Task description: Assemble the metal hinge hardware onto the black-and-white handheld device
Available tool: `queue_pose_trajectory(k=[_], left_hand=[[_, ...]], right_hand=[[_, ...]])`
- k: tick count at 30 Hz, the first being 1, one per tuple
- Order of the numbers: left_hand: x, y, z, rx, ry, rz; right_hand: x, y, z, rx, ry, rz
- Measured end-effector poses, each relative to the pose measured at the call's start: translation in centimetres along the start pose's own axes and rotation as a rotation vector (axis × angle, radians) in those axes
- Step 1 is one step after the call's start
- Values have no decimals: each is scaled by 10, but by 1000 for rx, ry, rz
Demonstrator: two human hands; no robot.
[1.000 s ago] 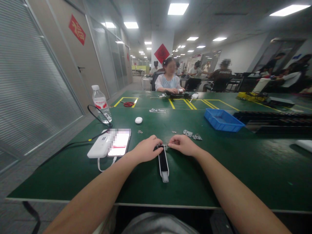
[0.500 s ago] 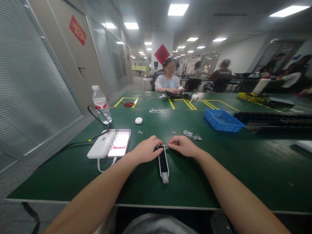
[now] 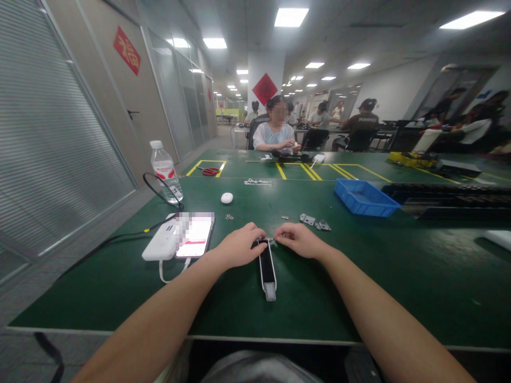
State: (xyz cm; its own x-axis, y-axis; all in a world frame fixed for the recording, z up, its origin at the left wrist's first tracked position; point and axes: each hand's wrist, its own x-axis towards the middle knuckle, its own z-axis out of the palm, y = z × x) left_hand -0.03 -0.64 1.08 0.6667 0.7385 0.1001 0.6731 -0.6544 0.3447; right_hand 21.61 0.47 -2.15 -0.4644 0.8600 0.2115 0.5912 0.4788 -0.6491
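A long narrow black-and-white bar with a pale grey end piece lies on the green table in front of me. My left hand is closed round its far end, thumb across the top and fingers behind. From the right, my right hand pinches something small and metallic at that same end; its shape is mostly hidden by the fingertips. Just beyond my right hand lie two grey metal brackets and a few tiny rings. More small rings lie beyond my left hand.
Left of my arms are a white power bank, a lit phone and a water bottle. Farther off are a white earbud case, red-handled scissors, metal strips and a blue tray. A co-worker sits opposite.
Both my hands keep almost the same place at the bar's far end, with only a slight shift of the right fingers. The co-worker opposite has moved their hands a little.
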Motion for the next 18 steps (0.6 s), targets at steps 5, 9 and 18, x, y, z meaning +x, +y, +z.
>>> queue_pose_trajectory(k=[5,9,18], left_hand=[[0,0,1,-3,3,2],[0,0,1,-2,7,0],[0,-1,1,-8,3,4]], right_hand=[[0,2,1,-6,7,-30],[1,2,2,-19,11,-40],[0,-3,2,-51,11,-18]])
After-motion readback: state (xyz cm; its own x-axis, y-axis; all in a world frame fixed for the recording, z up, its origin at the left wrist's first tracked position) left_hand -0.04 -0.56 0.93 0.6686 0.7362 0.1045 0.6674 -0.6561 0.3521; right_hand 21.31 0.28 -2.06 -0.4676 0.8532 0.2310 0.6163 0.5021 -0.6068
